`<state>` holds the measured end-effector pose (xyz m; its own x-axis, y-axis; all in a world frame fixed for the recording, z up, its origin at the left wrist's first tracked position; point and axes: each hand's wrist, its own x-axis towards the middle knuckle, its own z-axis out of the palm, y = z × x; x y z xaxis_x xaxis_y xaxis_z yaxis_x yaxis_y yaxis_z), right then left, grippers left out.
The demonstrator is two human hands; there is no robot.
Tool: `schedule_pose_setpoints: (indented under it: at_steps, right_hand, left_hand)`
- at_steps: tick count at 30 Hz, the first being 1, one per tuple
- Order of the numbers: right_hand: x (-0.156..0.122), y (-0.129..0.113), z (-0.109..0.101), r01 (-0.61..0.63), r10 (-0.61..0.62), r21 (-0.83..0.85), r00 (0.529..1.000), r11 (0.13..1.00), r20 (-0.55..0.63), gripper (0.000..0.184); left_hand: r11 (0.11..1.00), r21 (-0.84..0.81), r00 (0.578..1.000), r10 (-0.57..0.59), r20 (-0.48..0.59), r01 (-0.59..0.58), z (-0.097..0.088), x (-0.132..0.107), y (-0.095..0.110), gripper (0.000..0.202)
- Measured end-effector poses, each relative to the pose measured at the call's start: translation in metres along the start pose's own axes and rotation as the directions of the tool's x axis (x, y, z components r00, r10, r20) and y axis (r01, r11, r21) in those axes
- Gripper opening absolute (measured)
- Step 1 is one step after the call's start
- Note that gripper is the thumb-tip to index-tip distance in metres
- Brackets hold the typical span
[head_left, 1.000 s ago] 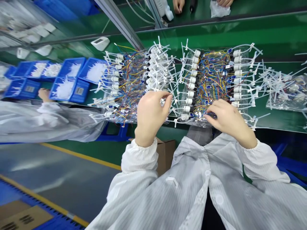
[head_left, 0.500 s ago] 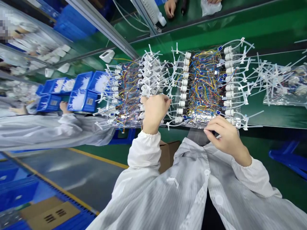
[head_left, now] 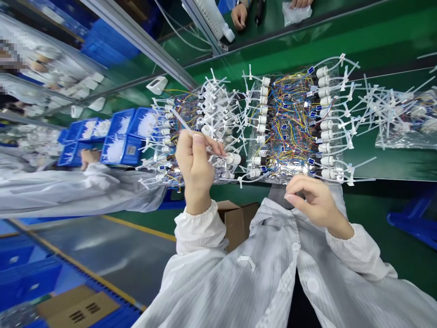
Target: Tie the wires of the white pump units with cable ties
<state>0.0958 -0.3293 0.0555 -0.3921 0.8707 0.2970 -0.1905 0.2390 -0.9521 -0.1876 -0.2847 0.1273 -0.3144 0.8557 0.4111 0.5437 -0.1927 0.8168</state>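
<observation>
My left hand (head_left: pixel 194 166) pinches a long white cable tie (head_left: pixel 184 122) between thumb and fingers, above a clear plastic bag of wired white connectors (head_left: pixel 205 150). A second tie (head_left: pixel 216 152) runs from those fingers toward a white connector (head_left: pixel 232 158), though I cannot tell whether it is held too. Further right lies another clear bag (head_left: pixel 293 132), packed with coloured wires and rows of white connectors. My right hand (head_left: pixel 316 199) hangs loosely curled just below that bag's near edge, holding nothing. Many white cable ties bristle from both bags.
A third bag of ties (head_left: pixel 406 120) lies on the green bench at right. Blue bins of white ties (head_left: pixel 121 136) stand at left, beside a co-worker's white sleeve (head_left: pixel 82 191). A metal rail (head_left: pixel 143 38) crosses behind; other hands (head_left: pixel 239 16) work beyond it. A cardboard box (head_left: pixel 232 223) sits below.
My left hand has moved left and now pinches a cable tie. My right hand has dropped back from the bag's edge toward my body. The view has shifted slightly.
</observation>
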Motion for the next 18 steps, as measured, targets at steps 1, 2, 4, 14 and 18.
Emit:
schedule_pose_setpoints:
  at_steps: [1, 2, 4, 14, 18]
  right_hand:
    - [0.001, 0.000, 0.003, -0.017, 0.016, 0.022, 1.000, 1.000, 0.026, 0.018]
    - [0.001, -0.001, 0.006, -0.039, 0.038, 0.034, 0.998, 0.999, 0.051, 0.017]
    - [0.002, -0.002, 0.008, -0.067, 0.063, 0.046, 0.994, 0.997, 0.084, 0.016]
    - [0.057, -0.017, -0.016, -0.043, 0.010, -0.314, 0.994, 0.948, -0.107, 0.015]
    - [0.091, -0.026, -0.006, -0.084, 0.057, -0.319, 0.994, 0.944, -0.091, 0.016]
  left_hand:
    - [1.000, -0.012, 0.999, -0.005, 0.035, 0.006, 0.001, 0.000, -0.003, 0.057]
    - [0.999, -0.036, 0.999, -0.002, 0.049, 0.003, 0.001, -0.001, -0.005, 0.058]
    - [0.994, -0.111, 1.000, 0.007, 0.019, -0.005, 0.000, -0.002, -0.009, 0.057]
    - [0.959, -0.273, 0.978, 0.020, -0.208, -0.078, -0.016, -0.011, -0.013, 0.056]
    - [0.864, -0.430, 0.923, 0.094, -0.373, -0.262, -0.027, -0.014, -0.005, 0.058]
